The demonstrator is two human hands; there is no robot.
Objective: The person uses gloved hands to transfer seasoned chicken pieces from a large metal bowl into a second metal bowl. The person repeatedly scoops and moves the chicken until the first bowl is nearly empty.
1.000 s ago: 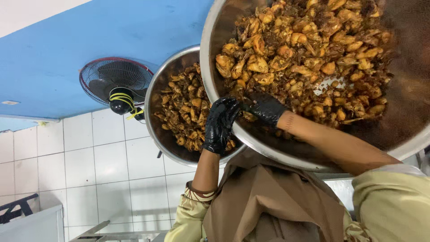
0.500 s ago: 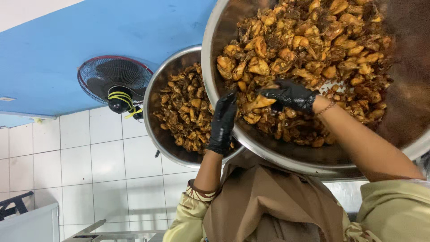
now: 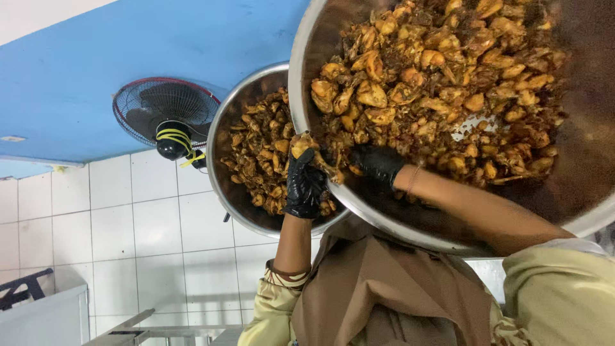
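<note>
Closest to me is my tan apron [image 3: 384,288], with my pale yellow sleeves either side of it. My left hand [image 3: 304,186], in a black glove, is clenched around a browned piece of meat [image 3: 306,146], which it holds right at the spot where the two metal bowls overlap. My right hand [image 3: 378,163], gloved the same, lies inside the big bowl [image 3: 301,77] at the near edge of the heap, its fingers curled down into the pieces; I cannot tell whether they grip anything. The heap of fried meat [image 3: 448,77] fills most of that bowl. Just beside it, and partly tucked behind its rim, the smaller bowl [image 3: 218,134] holds a darker batch [image 3: 256,160]. Farther off a black fan [image 3: 168,118] is mounted on the white tiled wall [image 3: 128,224], below the blue ceiling [image 3: 128,45].
</note>
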